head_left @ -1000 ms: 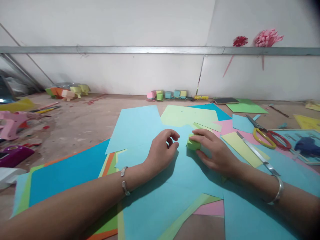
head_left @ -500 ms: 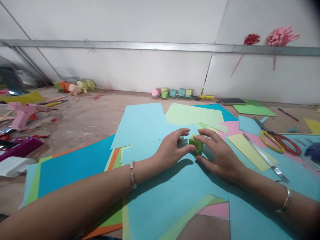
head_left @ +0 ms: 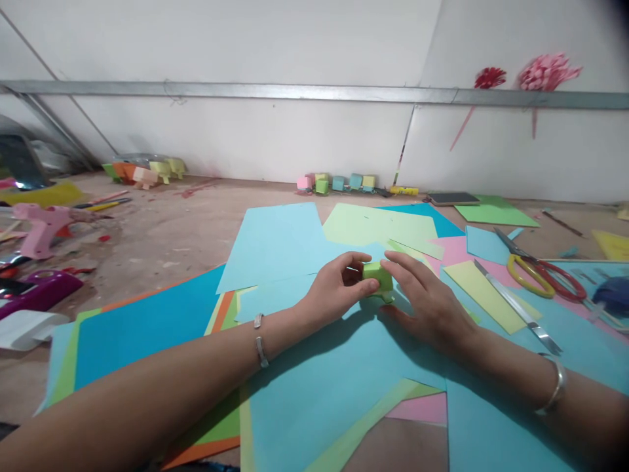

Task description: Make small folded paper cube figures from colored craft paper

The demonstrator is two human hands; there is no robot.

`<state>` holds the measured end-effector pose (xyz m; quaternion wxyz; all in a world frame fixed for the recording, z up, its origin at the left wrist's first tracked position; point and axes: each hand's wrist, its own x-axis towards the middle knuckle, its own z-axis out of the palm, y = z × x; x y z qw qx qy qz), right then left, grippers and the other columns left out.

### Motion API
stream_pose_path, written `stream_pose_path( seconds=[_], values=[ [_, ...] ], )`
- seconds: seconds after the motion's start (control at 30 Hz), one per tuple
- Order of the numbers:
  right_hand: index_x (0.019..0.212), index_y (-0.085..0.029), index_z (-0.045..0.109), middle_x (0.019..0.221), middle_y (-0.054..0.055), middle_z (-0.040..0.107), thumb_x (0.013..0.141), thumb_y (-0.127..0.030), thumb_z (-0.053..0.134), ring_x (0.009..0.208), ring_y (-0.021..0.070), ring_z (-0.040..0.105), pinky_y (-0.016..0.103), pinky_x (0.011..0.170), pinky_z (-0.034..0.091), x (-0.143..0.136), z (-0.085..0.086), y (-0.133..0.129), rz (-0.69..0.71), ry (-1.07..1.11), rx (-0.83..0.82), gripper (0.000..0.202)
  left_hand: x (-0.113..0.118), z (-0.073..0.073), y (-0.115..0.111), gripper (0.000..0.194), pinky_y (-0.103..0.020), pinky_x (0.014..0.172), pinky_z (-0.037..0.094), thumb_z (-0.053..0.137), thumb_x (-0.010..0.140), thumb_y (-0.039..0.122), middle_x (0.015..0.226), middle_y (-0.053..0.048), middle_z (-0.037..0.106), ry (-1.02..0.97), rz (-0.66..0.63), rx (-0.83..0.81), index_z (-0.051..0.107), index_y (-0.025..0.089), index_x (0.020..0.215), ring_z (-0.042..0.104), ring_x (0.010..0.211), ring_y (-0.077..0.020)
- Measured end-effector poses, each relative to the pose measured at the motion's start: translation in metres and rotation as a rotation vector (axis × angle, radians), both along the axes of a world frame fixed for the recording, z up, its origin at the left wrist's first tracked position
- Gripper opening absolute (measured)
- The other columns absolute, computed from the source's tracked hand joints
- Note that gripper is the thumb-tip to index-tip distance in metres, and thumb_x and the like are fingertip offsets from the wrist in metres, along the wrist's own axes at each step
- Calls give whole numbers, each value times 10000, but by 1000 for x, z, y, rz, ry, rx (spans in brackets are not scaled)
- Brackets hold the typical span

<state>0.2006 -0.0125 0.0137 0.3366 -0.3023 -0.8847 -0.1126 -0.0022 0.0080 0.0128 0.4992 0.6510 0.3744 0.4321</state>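
My left hand (head_left: 341, 282) pinches a small light-green folded-paper cube (head_left: 377, 275) between the thumb in front and the fingers behind. Thin green flaps stick out at the cube's lower edge. My right hand (head_left: 427, 298) is close on the cube's right side, fingers stretched out and thumb apart below. Its fingertips reach the cube's upper right corner; whether they press on it I cannot tell. Beneath both hands lie light-blue paper sheets (head_left: 334, 387).
To the right are scissors (head_left: 545, 272), a metal cutter blade (head_left: 515, 305) and a yellow paper strip (head_left: 486, 298). Several small paper cubes (head_left: 338, 183) stand by the wall. On the left lie a pink glue gun (head_left: 39, 226), a purple stapler (head_left: 49, 288) and a blue sheet (head_left: 147, 334).
The green cube has turned and shifted slightly left and up, with more of its top showing. My left hand has closed on it, while my right fingers have straightened.
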Motion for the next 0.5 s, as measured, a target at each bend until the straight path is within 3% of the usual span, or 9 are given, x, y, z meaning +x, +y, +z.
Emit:
stream_pose_path(
  seconds=[0.13,0.5],
  values=[
    [1375,-156,425,1237,199,595,915,-167,535,1149,307,592,498,900,571,1,-3,2,29,40,7,473,-1,5,-2,306,-332,717,519,708,785,268,904,-60,644,-4,-76,-41,597,139,1040,630,782,-166],
    [1424,-180,381,1244,179,582,911,-144,548,1156,289,577,476,928,552,1,-4,4,53,74,46,541,-2,5,-4,319,-321,738,484,750,754,271,892,-44,657,-164,-149,-152,665,155,1038,628,762,-154]
  ],
)
